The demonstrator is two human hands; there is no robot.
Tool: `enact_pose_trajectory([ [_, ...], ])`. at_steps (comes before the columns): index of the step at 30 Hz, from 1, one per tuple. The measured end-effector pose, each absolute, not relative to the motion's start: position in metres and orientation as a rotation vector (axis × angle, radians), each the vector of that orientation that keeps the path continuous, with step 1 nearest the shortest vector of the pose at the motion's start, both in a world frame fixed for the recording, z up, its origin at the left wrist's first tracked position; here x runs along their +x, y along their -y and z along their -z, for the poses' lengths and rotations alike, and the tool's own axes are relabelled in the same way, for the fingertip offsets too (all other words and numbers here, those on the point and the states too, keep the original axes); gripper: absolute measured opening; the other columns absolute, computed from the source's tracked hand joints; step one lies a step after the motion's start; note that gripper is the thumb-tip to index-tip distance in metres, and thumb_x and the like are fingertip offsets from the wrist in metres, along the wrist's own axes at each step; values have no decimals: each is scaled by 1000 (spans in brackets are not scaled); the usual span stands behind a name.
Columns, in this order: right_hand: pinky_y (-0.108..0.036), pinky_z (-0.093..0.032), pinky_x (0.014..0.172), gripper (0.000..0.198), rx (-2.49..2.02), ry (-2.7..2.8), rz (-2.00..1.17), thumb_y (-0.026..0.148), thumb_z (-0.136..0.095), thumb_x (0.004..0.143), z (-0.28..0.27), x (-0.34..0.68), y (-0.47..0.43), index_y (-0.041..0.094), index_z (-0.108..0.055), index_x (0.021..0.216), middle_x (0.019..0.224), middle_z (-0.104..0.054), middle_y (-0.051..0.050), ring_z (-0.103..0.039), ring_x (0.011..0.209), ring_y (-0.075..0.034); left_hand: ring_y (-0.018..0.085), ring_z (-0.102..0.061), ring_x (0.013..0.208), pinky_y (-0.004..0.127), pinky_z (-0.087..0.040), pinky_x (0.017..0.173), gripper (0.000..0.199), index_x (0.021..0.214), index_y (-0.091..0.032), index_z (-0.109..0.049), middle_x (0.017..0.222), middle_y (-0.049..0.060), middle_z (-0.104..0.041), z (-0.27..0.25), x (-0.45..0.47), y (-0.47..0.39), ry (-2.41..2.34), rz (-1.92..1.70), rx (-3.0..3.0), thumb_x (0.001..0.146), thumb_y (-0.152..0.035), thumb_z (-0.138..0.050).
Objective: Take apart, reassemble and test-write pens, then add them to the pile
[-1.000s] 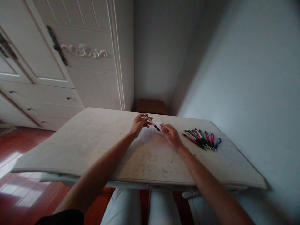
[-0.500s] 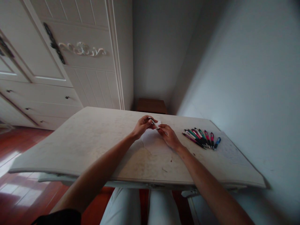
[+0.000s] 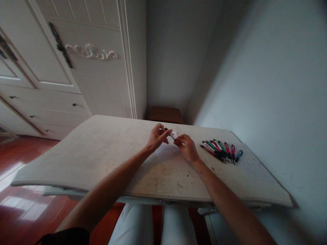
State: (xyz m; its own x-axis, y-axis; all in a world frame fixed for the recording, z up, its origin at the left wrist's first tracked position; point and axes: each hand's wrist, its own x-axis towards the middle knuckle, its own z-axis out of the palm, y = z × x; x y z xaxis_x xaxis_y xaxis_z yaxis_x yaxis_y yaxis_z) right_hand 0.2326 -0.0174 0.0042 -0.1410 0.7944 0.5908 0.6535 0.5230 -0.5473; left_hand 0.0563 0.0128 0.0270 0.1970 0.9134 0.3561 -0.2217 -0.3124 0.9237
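Note:
A white pen with dark ends (image 3: 172,136) is held between my two hands, tilted, above a sheet of paper (image 3: 170,154) on the table. My left hand (image 3: 156,137) grips its upper end, fingers curled. At the lower end, the fingers of my right hand (image 3: 187,147) are pinched together around the tip. Exactly how the fingertips meet the pen is too small to make out. To the right of my right hand lies a fanned group of several pens (image 3: 223,151) in pink, green, white, purple and blue.
The pale, stained table (image 3: 102,153) spans the space before me. A second written-on sheet (image 3: 255,166) lies near the right wall. Small dark scraps (image 3: 180,185) lie by the front edge. A white wardrobe (image 3: 102,92) stands at left, and a brown box-like piece (image 3: 166,114) behind the table.
My right hand has closed more tightly at the pen's lower end, and my left hand's fingers have shifted along the pen. The view has moved slightly; the fanned pens lie as before.

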Motion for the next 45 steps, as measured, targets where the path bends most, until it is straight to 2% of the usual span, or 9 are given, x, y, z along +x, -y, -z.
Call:
enact_pose_trajectory([
  [4, -39, -47, 81, 12, -1171, 1840, -212, 34, -71, 80, -6, 231, 21, 22, -70, 79, 84, -64, -6, -59, 85, -23, 9, -54, 39, 19, -43, 39, 47, 99, -16, -52, 65, 2, -69, -29, 54, -13, -769, -1345, 1428, 72, -47, -75],
  [9, -37, -47, 80, 17, -1137, 1817, -200, 37, -70, 81, -7, 231, 22, 21, -66, 75, 82, -63, -5, -59, 84, -23, 11, -61, 48, 20, -47, 46, 39, 84, -11, -61, 65, 4, -67, -28, 53, -16, -763, -1325, 1466, 71, -45, -75],
  [17, -36, -46, 79, 15, -1167, 1875, -211, 21, -55, 87, -6, 235, 17, 21, -64, 75, 82, -64, -6, -59, 81, -22, 16, -68, 72, 24, -50, 58, 52, 113, -12, -61, 113, 17, -68, -26, 54, -17, -556, -1132, 1428, 74, -44, -74],
  [21, -36, -45, 79, 19, -1165, 1908, -241, 18, -53, 87, -5, 234, 18, 21, -63, 72, 81, -65, -6, -59, 81, -21, 15, -67, 66, 27, -51, 61, 54, 114, -11, -63, 108, 16, -70, -28, 53, -13, -562, -1104, 1416, 75, -47, -73],
  [25, -36, -46, 79, 12, -1138, 1868, -262, 26, -61, 85, -6, 233, 19, 20, -64, 75, 81, -63, -6, -60, 82, -22, 12, -61, 52, 24, -47, 51, 43, 88, -10, -67, 81, 10, -72, -29, 53, -13, -670, -1164, 1437, 71, -49, -75],
  [29, -35, -47, 76, 20, -1135, 1795, -278, 38, -69, 80, -9, 231, 21, 20, -62, 74, 81, -61, -4, -59, 79, -21, 10, -55, 44, 20, -40, 43, 41, 67, -12, -59, 56, 2, -62, -29, 53, -14, -856, -1242, 1447, 66, -48, -79],
  [34, -33, -45, 71, 27, -1169, 1773, -271, 43, -71, 78, -9, 231, 23, 21, -58, 71, 75, -58, -2, -57, 74, -20, 9, -56, 45, 19, -39, 42, 46, 73, -12, -57, 59, 2, -61, -26, 54, -13, -789, -1211, 1508, 75, -56, -69],
  [40, -34, -44, 70, 26, -1180, 1800, -250, 42, -65, 83, -8, 232, 21, 21, -58, 69, 73, -60, -3, -57, 72, -20, 9, -61, 53, 22, -48, 48, 54, 111, -15, -55, 108, 13, -68, -26, 53, -14, -615, -1178, 1413, 71, -44, -76],
  [45, -35, -45, 72, 23, -1179, 1822, -257, 38, -60, 86, -11, 231, 23, 21, -61, 71, 76, -63, -5, -58, 75, -21, 8, -57, 44, 20, -40, 41, 44, 88, -12, -61, 77, 7, -70, -30, 53, -16, -695, -1192, 1398, 67, -46, -79],
])
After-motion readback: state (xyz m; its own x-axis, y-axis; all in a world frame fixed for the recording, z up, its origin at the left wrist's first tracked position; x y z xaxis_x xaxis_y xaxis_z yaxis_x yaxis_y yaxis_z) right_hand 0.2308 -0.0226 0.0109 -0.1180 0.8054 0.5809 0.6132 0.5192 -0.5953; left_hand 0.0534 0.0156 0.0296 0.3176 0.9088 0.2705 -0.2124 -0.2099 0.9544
